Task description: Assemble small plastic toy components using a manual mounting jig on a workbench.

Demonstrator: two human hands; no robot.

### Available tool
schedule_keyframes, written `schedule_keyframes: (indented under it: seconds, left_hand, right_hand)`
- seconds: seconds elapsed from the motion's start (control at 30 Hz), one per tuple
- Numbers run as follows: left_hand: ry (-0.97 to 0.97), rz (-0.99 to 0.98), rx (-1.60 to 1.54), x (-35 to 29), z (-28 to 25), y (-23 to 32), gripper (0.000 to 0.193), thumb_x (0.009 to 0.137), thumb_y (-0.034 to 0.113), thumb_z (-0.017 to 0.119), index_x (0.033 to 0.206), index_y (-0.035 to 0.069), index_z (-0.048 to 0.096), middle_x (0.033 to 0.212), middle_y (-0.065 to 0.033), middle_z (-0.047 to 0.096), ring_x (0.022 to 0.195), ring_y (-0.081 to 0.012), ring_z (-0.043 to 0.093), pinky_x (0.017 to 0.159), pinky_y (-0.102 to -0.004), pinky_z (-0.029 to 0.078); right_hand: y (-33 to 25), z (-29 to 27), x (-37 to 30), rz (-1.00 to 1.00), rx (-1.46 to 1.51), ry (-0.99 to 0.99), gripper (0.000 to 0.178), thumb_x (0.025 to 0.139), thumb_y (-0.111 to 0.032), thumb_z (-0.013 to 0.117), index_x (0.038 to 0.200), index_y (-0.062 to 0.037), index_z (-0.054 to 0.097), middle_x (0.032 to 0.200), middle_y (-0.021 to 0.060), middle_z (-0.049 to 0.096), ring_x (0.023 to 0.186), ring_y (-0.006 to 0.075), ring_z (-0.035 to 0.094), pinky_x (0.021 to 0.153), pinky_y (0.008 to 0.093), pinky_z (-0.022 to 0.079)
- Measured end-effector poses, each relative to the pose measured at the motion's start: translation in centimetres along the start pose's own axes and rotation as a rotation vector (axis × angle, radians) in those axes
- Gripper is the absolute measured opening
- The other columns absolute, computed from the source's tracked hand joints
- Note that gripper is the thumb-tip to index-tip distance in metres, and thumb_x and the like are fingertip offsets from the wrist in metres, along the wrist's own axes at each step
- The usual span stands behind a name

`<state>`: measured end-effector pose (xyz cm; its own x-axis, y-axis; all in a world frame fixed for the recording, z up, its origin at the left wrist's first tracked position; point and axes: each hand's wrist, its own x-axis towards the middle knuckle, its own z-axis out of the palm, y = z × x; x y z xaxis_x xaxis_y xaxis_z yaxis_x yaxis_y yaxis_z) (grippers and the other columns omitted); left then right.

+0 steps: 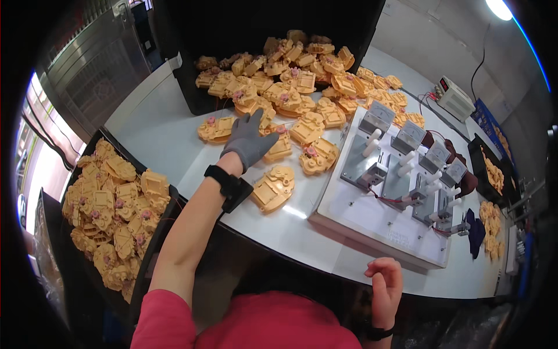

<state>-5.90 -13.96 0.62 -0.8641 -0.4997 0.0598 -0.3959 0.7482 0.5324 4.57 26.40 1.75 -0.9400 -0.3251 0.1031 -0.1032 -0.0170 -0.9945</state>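
My left hand, in a grey glove, reaches over the near side of a heap of yellow plastic housings. Its fingers are spread, with the tips at the housings; whether they touch one is hard to tell. Closest to the thumb is a housing with a small pink part. A flat housing lies alone near the table edge, just right of my left wrist. My bare right hand hangs at the table's front edge, loosely bent with the thumb apart, and nothing shows in it.
A white test fixture with dial meters and white posts stands to the right. A black bin backs the heap. Another black bin full of housings is at left. A power supply sits behind, and a dark cloth lies far right.
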Motion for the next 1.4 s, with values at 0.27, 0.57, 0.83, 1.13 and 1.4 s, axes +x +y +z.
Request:
schedule_keyframes:
  seconds: [0.27, 0.57, 0.83, 1.13, 1.4]
  left_hand:
    - [0.041, 0.223, 0.145, -11.2, -2.2, 0.8, 0.079, 0.078, 0.047, 0.072, 0.141, 0.010, 0.044, 0.141, -0.0228, 0.044, 0.132, -0.0401, 0.039, 0.110, -0.0462, 0.035]
    - [-0.257, 0.169, 0.178, -13.7, 0.5, 2.8, 0.085, 0.073, 0.042, 0.073, 0.143, 0.010, 0.039, 0.123, -0.0198, 0.054, 0.115, -0.0357, 0.052, 0.100, -0.0436, 0.044]
    - [0.033, 0.330, -0.365, -18.6, -0.9, 5.3, 0.108, 0.068, 0.030, 0.084, 0.149, -0.002, 0.020, 0.121, -0.0222, 0.051, 0.111, -0.0370, 0.052, 0.097, -0.0438, 0.045]
    - [-0.212, 0.311, -0.801, -20.3, -2.0, 4.1, 0.119, 0.067, 0.024, 0.087, 0.155, 0.005, 0.008, 0.136, -0.0193, 0.045, 0.121, -0.0274, 0.051, 0.098, -0.0390, 0.047]
    - [-0.386, 0.129, -0.883, -20.7, -3.5, 5.8, 0.078, 0.083, 0.010, 0.072, 0.150, 0.009, 0.032, 0.120, -0.0113, 0.054, 0.096, -0.0121, 0.057, 0.075, -0.0251, 0.052]
  right_hand:
    - [1.4, 1.4, 0.1, 0.078, 0.026, -0.129, 0.030, 0.090, 0.001, 0.061, 0.119, -0.0016, 0.054, 0.110, 0.0063, 0.058, 0.092, 0.0111, 0.054, 0.084, 0.0252, 0.044]
    - [0.5, 2.4, 0.6, 0.085, 0.093, -0.152, 0.030, 0.094, 0.001, 0.057, 0.123, -0.0019, 0.052, 0.112, 0.0064, 0.057, 0.097, 0.0101, 0.054, 0.086, 0.0243, 0.044]
    - [0.1, 5.0, 3.3, 0.215, 0.195, -0.275, 0.047, 0.097, -0.005, 0.055, 0.140, -0.0024, 0.037, 0.125, 0.0126, 0.054, 0.104, 0.0132, 0.056, 0.092, 0.0280, 0.046]
    - [0.5, 6.3, 5.5, 0.240, 0.322, -0.285, 0.054, 0.100, -0.017, 0.055, 0.146, -0.0028, 0.029, 0.122, 0.0071, 0.060, 0.100, 0.0104, 0.056, 0.080, 0.0252, 0.046]
    - [-0.7, 6.0, 5.1, -0.123, 0.202, -0.046, 0.055, 0.094, -0.010, 0.063, 0.143, -0.0089, 0.037, 0.121, 0.0074, 0.062, 0.097, 0.0137, 0.058, 0.082, 0.0295, 0.047]
